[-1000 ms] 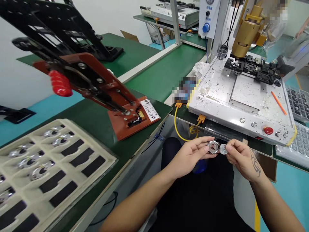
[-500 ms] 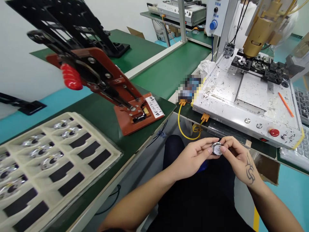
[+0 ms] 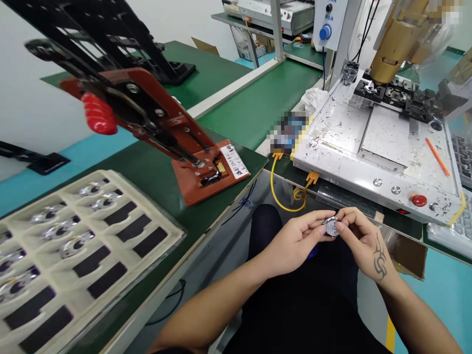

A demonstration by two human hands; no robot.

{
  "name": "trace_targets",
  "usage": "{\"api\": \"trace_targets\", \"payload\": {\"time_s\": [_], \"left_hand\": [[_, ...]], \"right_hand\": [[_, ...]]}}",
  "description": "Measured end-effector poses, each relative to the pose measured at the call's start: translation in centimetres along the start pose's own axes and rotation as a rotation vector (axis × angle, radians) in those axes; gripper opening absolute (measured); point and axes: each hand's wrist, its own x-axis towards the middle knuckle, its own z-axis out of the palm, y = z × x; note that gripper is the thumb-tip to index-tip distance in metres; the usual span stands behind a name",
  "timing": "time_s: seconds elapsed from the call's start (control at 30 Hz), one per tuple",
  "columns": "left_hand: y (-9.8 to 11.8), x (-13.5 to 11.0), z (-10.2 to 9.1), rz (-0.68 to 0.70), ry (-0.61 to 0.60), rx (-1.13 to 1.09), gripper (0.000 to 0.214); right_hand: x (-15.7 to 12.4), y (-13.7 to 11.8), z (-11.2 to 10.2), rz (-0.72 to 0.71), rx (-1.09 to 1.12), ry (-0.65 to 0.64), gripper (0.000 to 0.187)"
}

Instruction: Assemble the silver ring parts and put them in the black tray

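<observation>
Above my lap, both hands grip a small round silver watch case (image 3: 331,226) with a pale, printed face turned up. My left hand (image 3: 300,238) pinches its left side between thumb and fingers. On its right side, the thumb and curled fingers of my right hand (image 3: 357,236) press against the rim. My fingers hide part of the edge and the underside.
A beige compartment tray (image 3: 143,196) with several shiny metal parts lies on the left bench. Behind it stands a red-brown toggle press (image 3: 162,128) with a red handle (image 3: 99,114). At right, a white machine (image 3: 342,147) carries a black fixture (image 3: 398,101) and an orange stick (image 3: 437,156).
The camera view has shifted slightly, so the tray and press sit a little further left. Both hands keep hold of the watch case, which is tilted very slightly differently.
</observation>
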Motion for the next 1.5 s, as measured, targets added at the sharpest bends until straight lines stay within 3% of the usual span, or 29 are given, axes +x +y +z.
{"api": "trace_targets", "payload": {"time_s": [0.23, 0.53, 0.7, 0.77, 0.87, 1.0, 1.2, 1.5], "left_hand": [[-0.3, 0.1, 0.4, 0.037, 0.01, 0.046, 0.042], [-0.9, 0.0, 0.1, 0.15, 0.087, 0.401, 0.043], [0.2, 0.1, -1.1, 0.208, 0.008, 0.688, 0.056], [0.8, 0.2, -1.3, 0.222, 0.002, 0.645, 0.056], [1.3, 0.4, -1.1, 0.207, 0.096, 0.402, 0.054], [0.9, 0.5, -0.7, 0.165, 0.221, 0.231, 0.03], [1.5, -0.1, -0.7, 0.17, 0.245, 0.298, 0.02], [1.2, -0.7, -0.7, 0.134, 0.247, 0.16, 0.031]], "right_hand": [[-0.1, 0.1, 0.3, -0.053, -0.037, 0.049, 0.022], [0.0, 1.1, 0.3, -0.186, -0.326, 0.11, 0.017], [1.0, 1.3, -0.3, -0.327, -0.355, -0.1, 0.017], [1.4, 1.0, -0.2, -0.313, -0.278, -0.091, 0.012], [1.9, 0.5, 0.6, -0.101, -0.001, 0.007, 0.017], [2.2, 0.2, 2.0, 0.092, 0.292, 0.066, 0.03], [2.2, -0.2, 2.4, 0.105, 0.299, -0.041, 0.031], [1.9, -1.2, 2.3, 0.064, 0.228, -0.041, 0.023]]}}
